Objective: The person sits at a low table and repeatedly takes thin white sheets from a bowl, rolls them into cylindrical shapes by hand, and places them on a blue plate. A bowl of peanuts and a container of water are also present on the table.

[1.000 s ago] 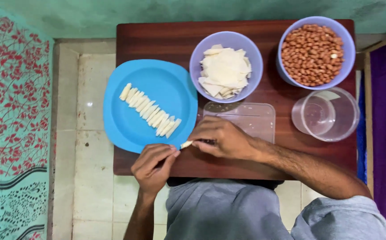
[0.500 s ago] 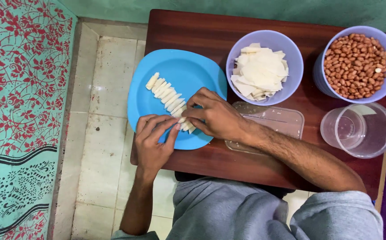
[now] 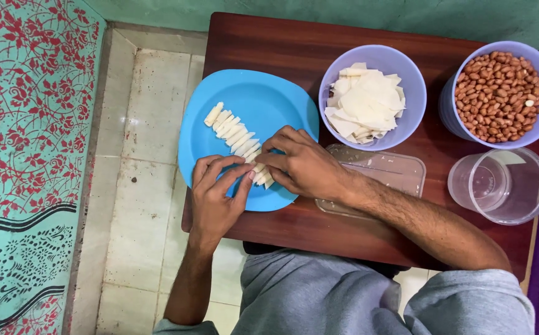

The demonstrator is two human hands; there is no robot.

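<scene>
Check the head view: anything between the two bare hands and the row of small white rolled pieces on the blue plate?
Nothing visible. The left hand and right hand already meet at the near end of the row of small white rolled pieces on the round blue plastic plate, fingers touching the last pieces.

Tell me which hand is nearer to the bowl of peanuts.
Right. The right hand rests at the blue plate's lower right edge, on the side towards the bowl of peanuts. The left hand is farther left, over the plate's lower edge.
</scene>
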